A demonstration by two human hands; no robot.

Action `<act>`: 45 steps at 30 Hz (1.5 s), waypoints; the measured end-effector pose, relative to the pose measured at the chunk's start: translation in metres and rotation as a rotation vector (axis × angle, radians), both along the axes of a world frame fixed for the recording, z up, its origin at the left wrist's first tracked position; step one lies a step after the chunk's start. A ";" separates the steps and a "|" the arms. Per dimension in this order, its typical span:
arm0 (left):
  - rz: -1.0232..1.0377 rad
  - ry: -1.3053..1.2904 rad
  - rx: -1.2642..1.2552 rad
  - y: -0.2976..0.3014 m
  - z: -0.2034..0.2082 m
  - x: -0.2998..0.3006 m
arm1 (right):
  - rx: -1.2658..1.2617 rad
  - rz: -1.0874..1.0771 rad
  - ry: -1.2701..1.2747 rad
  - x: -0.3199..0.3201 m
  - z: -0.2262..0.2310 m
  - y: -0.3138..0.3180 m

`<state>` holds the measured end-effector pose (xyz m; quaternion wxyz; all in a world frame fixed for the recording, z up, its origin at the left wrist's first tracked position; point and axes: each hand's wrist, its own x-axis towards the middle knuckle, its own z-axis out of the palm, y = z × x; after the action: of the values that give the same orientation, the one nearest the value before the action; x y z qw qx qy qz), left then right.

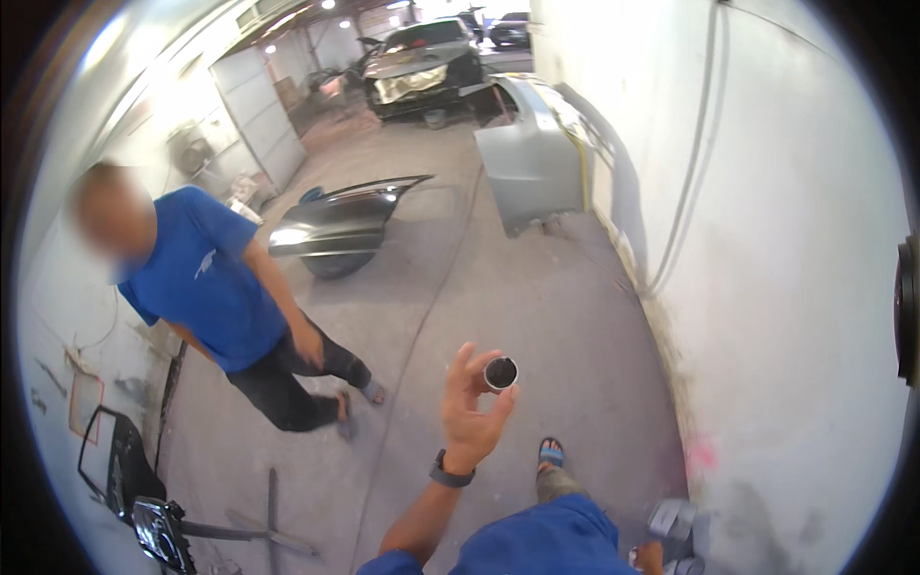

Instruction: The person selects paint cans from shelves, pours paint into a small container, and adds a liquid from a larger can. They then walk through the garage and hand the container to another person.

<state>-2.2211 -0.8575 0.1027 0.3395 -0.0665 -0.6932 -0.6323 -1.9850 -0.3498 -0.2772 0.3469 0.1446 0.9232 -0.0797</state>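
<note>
Fingers [500,398] of the left hand [470,412] pinch a small cup [500,373] above the concrete floor [498,287].

A person [206,287] stands left of the raised hand [470,412]; car panels [340,225] lie behind

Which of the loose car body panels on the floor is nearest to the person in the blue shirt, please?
The dark glossy fender, lying just beyond that person; the grey panel stands farther off, leaning by the white wall.

A small, short metal cylinder with a dark open end [500,373], held raised above the concrete floor, its round opening facing the camera.
</note>
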 end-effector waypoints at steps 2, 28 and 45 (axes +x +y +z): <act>0.065 0.005 -0.013 -0.026 0.008 -0.053 | 0.075 0.161 0.458 -0.163 0.022 -0.033; 0.561 -0.008 -0.176 -0.393 -0.043 -0.632 | -1.150 0.690 0.977 -0.938 0.395 -0.814; -0.676 -0.283 1.475 -0.627 -0.062 -1.065 | -1.095 0.743 0.771 -1.397 0.398 -1.010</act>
<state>-3.2861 -1.4843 0.0404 -0.0032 0.0488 -0.0787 -0.9957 -3.3816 -1.3599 0.1213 0.0262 -0.4061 0.7955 -0.4489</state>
